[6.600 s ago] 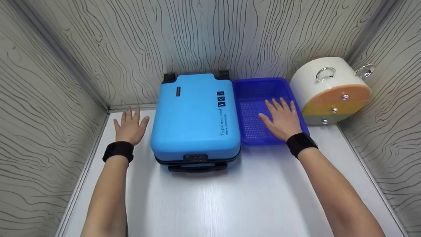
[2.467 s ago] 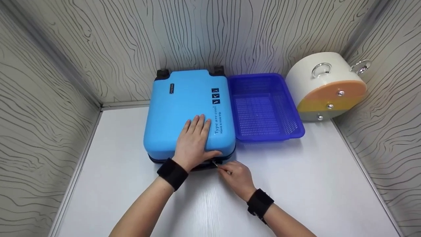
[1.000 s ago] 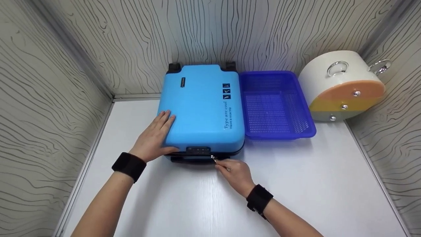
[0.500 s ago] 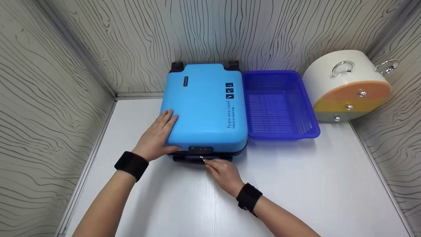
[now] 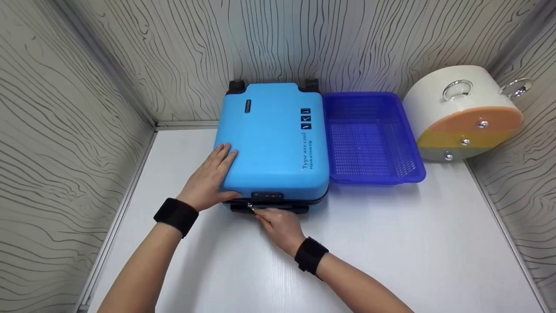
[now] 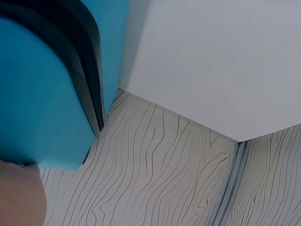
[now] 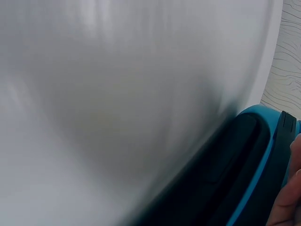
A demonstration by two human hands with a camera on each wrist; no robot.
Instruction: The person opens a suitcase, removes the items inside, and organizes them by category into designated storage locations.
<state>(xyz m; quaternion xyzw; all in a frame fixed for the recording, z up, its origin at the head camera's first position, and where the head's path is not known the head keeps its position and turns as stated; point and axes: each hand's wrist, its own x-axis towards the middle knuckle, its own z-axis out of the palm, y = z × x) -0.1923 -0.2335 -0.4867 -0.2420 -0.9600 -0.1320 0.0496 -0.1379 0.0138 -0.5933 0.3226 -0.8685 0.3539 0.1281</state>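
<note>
A light blue hard-shell suitcase (image 5: 271, 143) lies flat against the back wall, lid shut. My left hand (image 5: 206, 180) rests on its front left corner, fingers straight on the lid and thumb along the front edge. With thumb and forefinger, my right hand (image 5: 280, 226) pinches a small silver zipper pull (image 5: 250, 206) at the front seam, left of the black combination lock (image 5: 266, 197). Below it is the black carry handle (image 5: 299, 209), partly covered by that hand. In the left wrist view the black zipper band (image 6: 77, 52) shows along the side. The right wrist view catches only some fingers (image 7: 288, 200).
An open blue plastic basket (image 5: 382, 179) stands against the suitcase's right side. Beyond it, in the right corner, is a white rounded case (image 5: 434, 93) with a striped orange, yellow and green front and silver rings. Patterned walls border the white table (image 5: 369, 252).
My hands have come from lying apart to the suitcase. The left has shifted from mid-front to the left corner. The right has drawn the zipper pull leftward along the front seam, past the lock.
</note>
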